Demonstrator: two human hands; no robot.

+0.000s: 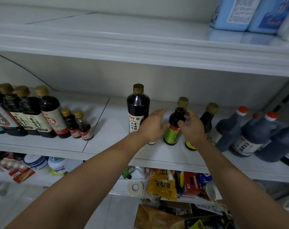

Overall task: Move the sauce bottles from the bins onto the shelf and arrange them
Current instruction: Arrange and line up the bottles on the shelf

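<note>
In the centre of the frame both bare arms reach to the middle shelf (107, 138). The right hand (194, 129) curls thumb and fingers round the shoulder of a green-label bottle (172, 134). This bottle is dark with a gold cap and stands upright near the shelf's front edge. The left hand (154, 125) lies released just left of that bottle, fingers straight and together, thumb close by the label; whether it touches cannot be told. Behind the left hand stands a tall white-label bottle (138, 109), upright. Right of the right hand a second gold-capped bottle (209, 115) shows, and below the wrist the base of a yellow-label bottle (190, 146). Toward the right edge stand dark orange-capped jugs (229, 129). At the left of the frame a row of dark bottles (46, 113) ends in two small bottles (71, 124). Blue containers (236, 14) sit on the upper shelf (140, 38) at upper right; a yellow packet (162, 184) and a red box (191, 181) lie at bottom centre
</note>
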